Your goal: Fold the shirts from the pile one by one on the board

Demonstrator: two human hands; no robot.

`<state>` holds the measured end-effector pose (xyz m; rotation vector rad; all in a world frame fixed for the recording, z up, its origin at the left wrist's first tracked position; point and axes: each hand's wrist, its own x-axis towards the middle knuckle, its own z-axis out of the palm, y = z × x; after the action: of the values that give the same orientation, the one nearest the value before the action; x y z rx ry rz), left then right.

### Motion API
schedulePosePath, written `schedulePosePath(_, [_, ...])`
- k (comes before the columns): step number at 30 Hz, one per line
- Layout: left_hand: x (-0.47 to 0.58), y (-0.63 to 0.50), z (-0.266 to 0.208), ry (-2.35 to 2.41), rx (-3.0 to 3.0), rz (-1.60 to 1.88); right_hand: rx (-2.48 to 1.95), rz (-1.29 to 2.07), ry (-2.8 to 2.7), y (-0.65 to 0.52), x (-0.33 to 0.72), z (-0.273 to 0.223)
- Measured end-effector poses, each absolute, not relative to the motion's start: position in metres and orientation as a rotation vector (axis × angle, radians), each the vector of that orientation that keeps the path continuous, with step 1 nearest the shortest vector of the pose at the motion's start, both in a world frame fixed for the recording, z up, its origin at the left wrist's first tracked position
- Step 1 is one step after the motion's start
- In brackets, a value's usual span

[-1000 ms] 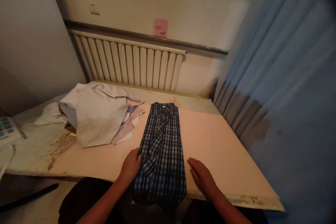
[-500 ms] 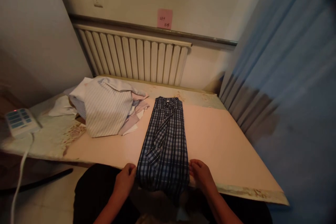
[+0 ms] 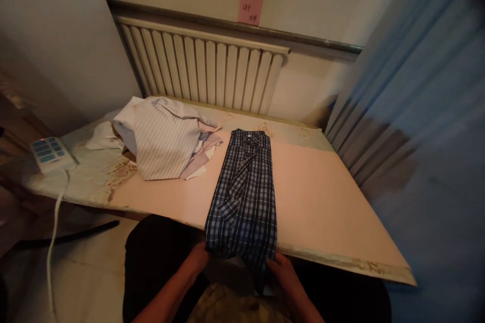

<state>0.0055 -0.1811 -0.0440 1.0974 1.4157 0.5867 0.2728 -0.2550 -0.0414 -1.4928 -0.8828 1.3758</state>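
Observation:
A dark blue plaid shirt, folded into a long narrow strip, lies lengthwise on the table, its collar at the far end. Its lower end hangs over the near table edge. My left hand grips the hanging part at its left side, the fingertips partly hidden by the cloth. On the opposite side my right hand is closed on the lower right edge of the same shirt. One sleeve is laid slantwise along the strip's middle.
A heap of clothes with a striped shirt on top lies left on the table. Beyond it stands a white power strip with a cable hanging down. A radiator is behind the table; a blue curtain hangs at right.
Both hands have moved from beside the shirt down to its overhanging end and now grip it. The view has shifted slightly, too.

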Motion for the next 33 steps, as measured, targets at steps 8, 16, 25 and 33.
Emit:
schedulePosePath(8, [0.007, -0.231, -0.029, 1.379, 1.158, 0.543, -1.453, 1.513, -0.783, -0.269, 0.270, -0.060])
schedulePosePath(16, [-0.004, -0.255, 0.010, 1.388, 1.202, 0.553, -1.428, 1.604, -0.699, -0.279, 0.270, -0.056])
schedulePosePath(25, [-0.003, -0.267, 0.011, 1.485, 1.283, 0.562, -1.368, 1.604, -0.649, -0.282, 0.268, -0.047])
schedulePosePath(33, [-0.014, -0.234, -0.031, 1.679, 0.869, 0.931, -1.387, 1.590, -0.629, -0.282, 0.270, -0.056])
